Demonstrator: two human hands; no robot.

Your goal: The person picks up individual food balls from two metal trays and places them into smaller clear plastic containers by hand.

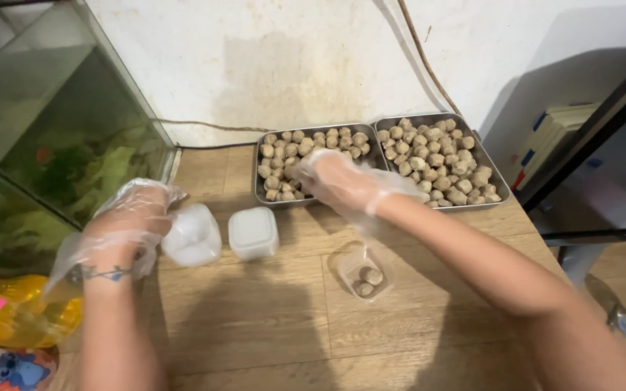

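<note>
Both my hands wear clear plastic gloves. My right hand [335, 181] reaches into the left metal tray [260, 172] of brown balls, fingers closed among them; whether it grips one I cannot tell. My left hand [128, 228] rests on a small white plastic container [193, 235] lying on the wooden table. A second white lidded container [253, 232] stands just right of it. A clear open cup [365, 274] with three brown balls in it sits under my right forearm. A second metal tray [498, 181] full of the same balls stands to the right.
A glass aquarium [52, 137] with green plants fills the left side. A yellow bottle [19, 315] lies at the lower left. A cable [422, 58] runs down the white wall. A dark cabinet [603, 145] stands beyond the table's right edge.
</note>
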